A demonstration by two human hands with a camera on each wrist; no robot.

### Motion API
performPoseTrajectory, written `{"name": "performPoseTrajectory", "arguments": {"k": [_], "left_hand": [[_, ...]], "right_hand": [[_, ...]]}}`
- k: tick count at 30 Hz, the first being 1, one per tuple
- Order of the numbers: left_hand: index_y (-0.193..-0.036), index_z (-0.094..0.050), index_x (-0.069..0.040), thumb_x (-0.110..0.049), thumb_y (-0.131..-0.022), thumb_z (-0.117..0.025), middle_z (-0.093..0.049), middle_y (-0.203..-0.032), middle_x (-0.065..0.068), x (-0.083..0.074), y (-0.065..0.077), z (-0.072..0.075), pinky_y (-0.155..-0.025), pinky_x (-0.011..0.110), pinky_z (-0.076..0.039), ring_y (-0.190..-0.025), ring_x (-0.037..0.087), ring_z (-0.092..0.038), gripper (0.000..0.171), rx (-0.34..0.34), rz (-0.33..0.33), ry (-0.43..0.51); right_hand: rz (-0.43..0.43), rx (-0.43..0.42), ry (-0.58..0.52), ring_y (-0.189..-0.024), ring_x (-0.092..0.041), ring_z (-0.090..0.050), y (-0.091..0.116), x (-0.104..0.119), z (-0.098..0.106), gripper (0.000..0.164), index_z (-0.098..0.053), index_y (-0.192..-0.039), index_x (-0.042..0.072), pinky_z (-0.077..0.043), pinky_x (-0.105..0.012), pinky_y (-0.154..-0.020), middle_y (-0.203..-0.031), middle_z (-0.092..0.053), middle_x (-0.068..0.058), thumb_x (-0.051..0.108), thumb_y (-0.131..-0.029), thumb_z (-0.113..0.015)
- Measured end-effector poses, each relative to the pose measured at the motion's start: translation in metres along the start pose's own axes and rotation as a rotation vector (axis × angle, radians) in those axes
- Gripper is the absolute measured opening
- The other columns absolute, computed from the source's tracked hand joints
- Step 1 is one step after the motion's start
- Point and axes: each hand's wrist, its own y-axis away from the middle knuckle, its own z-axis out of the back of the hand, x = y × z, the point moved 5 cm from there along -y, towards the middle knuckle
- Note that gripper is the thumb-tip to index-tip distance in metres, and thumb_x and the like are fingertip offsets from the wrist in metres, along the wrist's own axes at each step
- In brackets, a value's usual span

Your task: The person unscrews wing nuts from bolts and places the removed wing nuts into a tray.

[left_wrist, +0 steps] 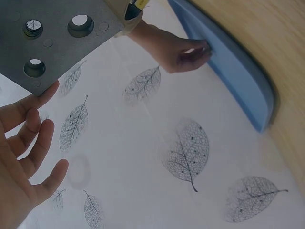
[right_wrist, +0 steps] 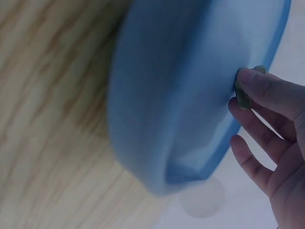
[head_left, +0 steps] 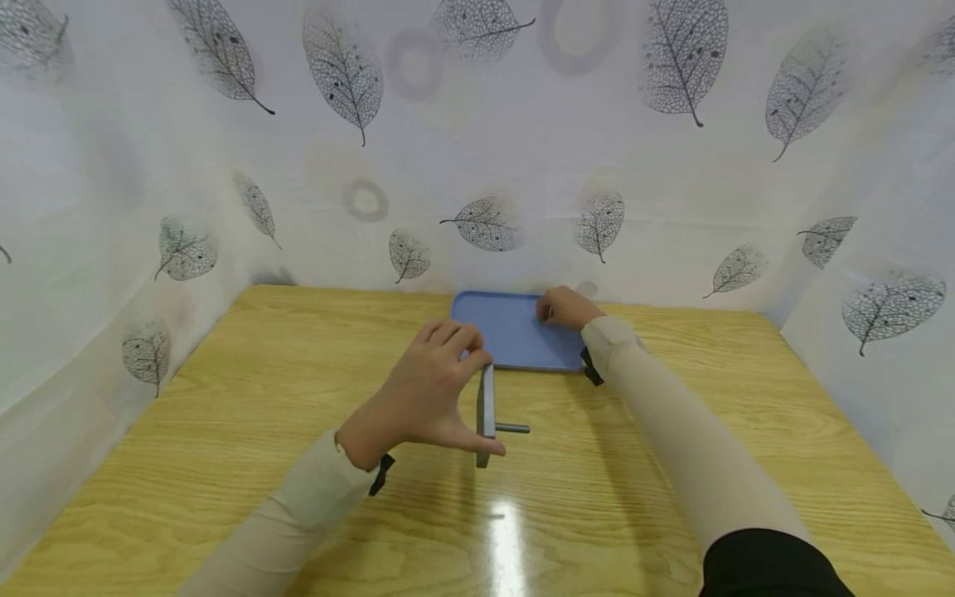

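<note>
In the head view my left hand [head_left: 429, 385] grips a grey metal plate [head_left: 486, 402] edge-on above the table, thumb at its lower end and fingers at its upper end. A thin metal rod [head_left: 513, 428] juts from the plate to the right. The left wrist view shows the flat plate [left_wrist: 50, 45] with several round holes, at least one threaded. Over the blue tray [head_left: 503, 332], my right hand [head_left: 569, 307] pinches a small metal wing nut [right_wrist: 243, 97] between thumb and fingers; the fingertips partly hide it.
The tray lies at the far side of a wood-grain table [head_left: 313, 365]. Behind it and along both sides hangs a pale curtain [head_left: 522, 157] printed with leaves. Dark straps [head_left: 592, 367] show at both wrists.
</note>
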Motion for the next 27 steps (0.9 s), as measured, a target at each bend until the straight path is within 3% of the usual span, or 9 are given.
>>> {"name": "performPoseTrajectory", "arguments": {"k": [6, 13, 24, 27], "left_hand": [[-0.092, -0.066, -0.012, -0.081, -0.044, -0.07, -0.045, -0.091, 0.0, 0.0, -0.001, -0.001, -0.091, 0.04, -0.038, -0.09, 0.018, -0.044, 0.084, 0.005, 0.006, 0.01], [-0.092, -0.066, -0.012, -0.084, -0.046, -0.065, -0.045, -0.091, -0.001, -0.001, -0.001, 0.0, -0.091, 0.039, -0.038, -0.089, 0.017, -0.044, 0.085, 0.01, -0.003, -0.004], [-0.091, -0.066, -0.012, -0.082, -0.045, -0.068, -0.046, -0.091, 0.0, -0.002, 0.0, 0.0, -0.09, 0.039, -0.038, -0.088, 0.017, -0.043, 0.084, 0.01, 0.005, -0.006], [-0.092, -0.066, -0.012, -0.081, -0.045, -0.069, -0.045, -0.091, 0.0, -0.002, 0.0, 0.0, -0.091, 0.04, -0.037, -0.088, 0.017, -0.043, 0.084, 0.005, 0.004, -0.001]], "right_hand": [[-0.026, -0.006, -0.062, -0.092, -0.031, -0.064, 0.011, -0.005, 0.005, 0.028, -0.066, -0.104, -0.004, -0.052, -0.04, -0.081, -0.101, -0.068, -0.019, -0.001, -0.077, -0.071], [-0.071, -0.041, -0.079, -0.1, -0.034, -0.062, 0.032, -0.011, 0.011, 0.053, -0.054, -0.127, -0.001, -0.053, -0.042, -0.082, -0.116, -0.061, -0.023, 0.007, -0.079, -0.073], [-0.096, -0.139, -0.044, -0.111, -0.038, -0.057, 0.078, 0.016, 0.036, 0.066, -0.044, -0.138, 0.003, -0.048, -0.049, -0.09, -0.132, -0.051, -0.022, 0.02, -0.081, -0.073], [-0.065, -0.191, -0.03, -0.111, -0.037, -0.057, 0.093, 0.026, 0.042, 0.066, -0.044, -0.137, 0.004, -0.047, -0.05, -0.092, -0.134, -0.051, -0.02, 0.022, -0.081, -0.073]]}}
